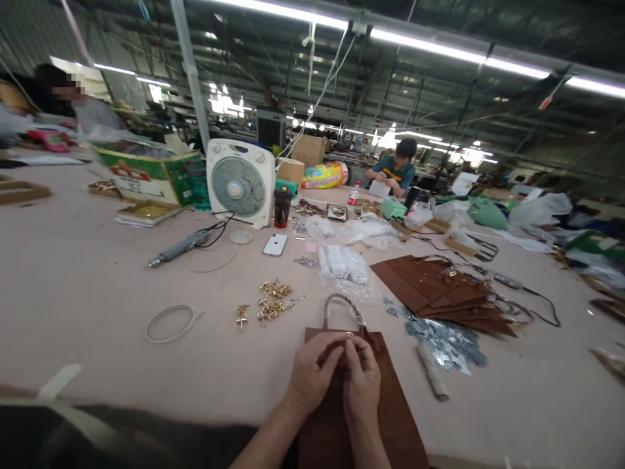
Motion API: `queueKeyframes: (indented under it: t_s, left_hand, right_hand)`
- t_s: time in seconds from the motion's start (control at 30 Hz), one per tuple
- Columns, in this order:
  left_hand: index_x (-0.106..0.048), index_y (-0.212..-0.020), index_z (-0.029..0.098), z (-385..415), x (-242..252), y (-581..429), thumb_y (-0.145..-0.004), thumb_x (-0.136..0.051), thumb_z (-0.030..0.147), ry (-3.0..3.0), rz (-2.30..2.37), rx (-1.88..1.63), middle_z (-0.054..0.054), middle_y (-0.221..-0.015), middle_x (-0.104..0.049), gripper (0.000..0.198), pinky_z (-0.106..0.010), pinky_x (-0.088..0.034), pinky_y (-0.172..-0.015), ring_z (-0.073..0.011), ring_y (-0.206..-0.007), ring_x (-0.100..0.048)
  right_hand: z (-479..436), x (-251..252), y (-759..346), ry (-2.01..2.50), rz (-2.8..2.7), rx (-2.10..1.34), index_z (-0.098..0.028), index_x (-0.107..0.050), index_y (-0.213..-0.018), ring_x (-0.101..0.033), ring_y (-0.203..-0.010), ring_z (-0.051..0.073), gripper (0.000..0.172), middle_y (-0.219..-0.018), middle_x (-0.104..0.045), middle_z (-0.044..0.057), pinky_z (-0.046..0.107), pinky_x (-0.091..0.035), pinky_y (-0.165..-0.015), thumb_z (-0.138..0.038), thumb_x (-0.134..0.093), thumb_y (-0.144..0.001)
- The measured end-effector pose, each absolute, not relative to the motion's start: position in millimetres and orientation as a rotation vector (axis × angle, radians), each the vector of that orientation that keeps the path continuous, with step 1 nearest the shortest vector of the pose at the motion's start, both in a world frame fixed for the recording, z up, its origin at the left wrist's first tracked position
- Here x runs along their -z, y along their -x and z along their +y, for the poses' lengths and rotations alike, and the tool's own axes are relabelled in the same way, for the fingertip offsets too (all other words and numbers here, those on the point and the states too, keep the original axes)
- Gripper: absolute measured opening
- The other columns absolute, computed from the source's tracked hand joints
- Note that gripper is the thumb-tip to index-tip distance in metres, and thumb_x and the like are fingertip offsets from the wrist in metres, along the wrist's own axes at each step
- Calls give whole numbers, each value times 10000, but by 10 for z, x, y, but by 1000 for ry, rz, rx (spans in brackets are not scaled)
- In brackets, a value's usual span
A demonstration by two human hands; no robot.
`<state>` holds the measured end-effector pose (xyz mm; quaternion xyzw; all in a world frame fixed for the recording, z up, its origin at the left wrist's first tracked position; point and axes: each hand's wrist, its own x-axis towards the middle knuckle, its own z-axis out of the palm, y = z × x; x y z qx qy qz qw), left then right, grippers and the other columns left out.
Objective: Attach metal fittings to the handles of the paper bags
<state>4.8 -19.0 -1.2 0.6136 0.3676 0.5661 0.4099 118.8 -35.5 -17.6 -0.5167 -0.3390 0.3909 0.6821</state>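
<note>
A brown leather bag [388, 417] lies flat on the pale table in front of me, its wrapped loop handle [343, 303] pointing away. Both my hands meet at the bag's top edge. My left hand [312, 374] is closed, fingers pinching the bag's upper edge beside a small metal ring. My right hand [361, 384] is closed too, its fingertips pressed onto the same spot on the bag. A scatter of gold metal fittings [271, 303] lies to the left of the handle.
A stack of brown leather pieces [439, 293] and a pile of silvery bits [446, 342] sit to the right. A white fan [240, 184], a phone [275, 244], a grey power tool [178, 249] and plastic bags [344, 264] lie further back. Other people work at the far side.
</note>
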Motion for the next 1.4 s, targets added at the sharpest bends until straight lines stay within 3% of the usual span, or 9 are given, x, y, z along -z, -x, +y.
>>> queueKeyframes:
  t_s: [0.1,0.27,0.47,0.73,0.83,1.2,1.27,1.4]
  left_hand:
    - [-766,-1178,269,-191,21,-62,-939,-696,307,-1409,885,-1408,-95,-1134,-767,252,-371,-633,-913,-251,-1004,-750]
    - [-726,-1291,242,-175,-35,-79,-880,-744,337,-1280,658,-1223,-149,-1299,-690,422,-358,-668,-741,-226,-838,-764]
    - [-797,-1167,248,-143,-77,-59,-868,-769,314,-1429,692,-1070,-115,-1167,-748,308,-357,-633,-869,-251,-958,-755]
    - [-767,-1187,227,-122,90,-94,-876,-798,276,-1603,710,-1143,-63,-1060,-761,316,-307,-628,-857,-198,-913,-747]
    - [-771,-1169,241,-143,105,-97,-882,-813,292,-1750,755,-1246,-49,-1046,-779,295,-318,-611,-920,-198,-946,-741]
    - [-777,-1125,233,-153,115,-112,-917,-776,283,-1831,762,-1314,-41,-1016,-798,213,-307,-613,-926,-199,-977,-747]
    - [-762,-1160,235,-152,122,-124,-921,-769,291,-1806,762,-1276,-43,-1047,-790,246,-302,-624,-896,-186,-931,-751]
    - [-603,-1416,263,-149,151,-134,-968,-696,327,-1702,794,-1156,-58,-1214,-757,462,-289,-651,-833,-157,-889,-760]
  right_hand:
    - [-385,162,-1234,1062,-680,-1026,-210,-707,-1014,-672,-821,182,389,-988,-736,44,278,-563,-725,-517,-829,-809]
    - [-508,88,-1478,1027,-578,-1239,-214,-758,-985,-572,-662,107,350,-901,-702,17,200,-488,-557,-402,-915,-736]
    - [-631,87,-1650,998,-600,-1309,-205,-788,-1042,-500,-644,74,337,-915,-682,25,183,-460,-560,-378,-905,-777]
    - [-622,116,-1649,955,-595,-1332,-193,-788,-976,-462,-640,68,282,-851,-645,17,173,-435,-556,-374,-906,-794]
    - [-631,97,-1649,959,-580,-1339,-198,-782,-939,-455,-627,70,278,-845,-642,17,180,-428,-538,-379,-917,-776]
    - [-649,125,-1659,945,-573,-1352,-185,-774,-916,-456,-623,64,264,-790,-602,-1,172,-406,-545,-370,-909,-786]
    - [-638,133,-1641,944,-565,-1326,-185,-769,-935,-461,-627,66,269,-802,-607,0,178,-408,-551,-367,-905,-789]
    - [-614,136,-1686,947,-551,-1136,-194,-738,-929,-461,-601,78,311,-723,-556,-28,197,-393,-543,-403,-902,-766]
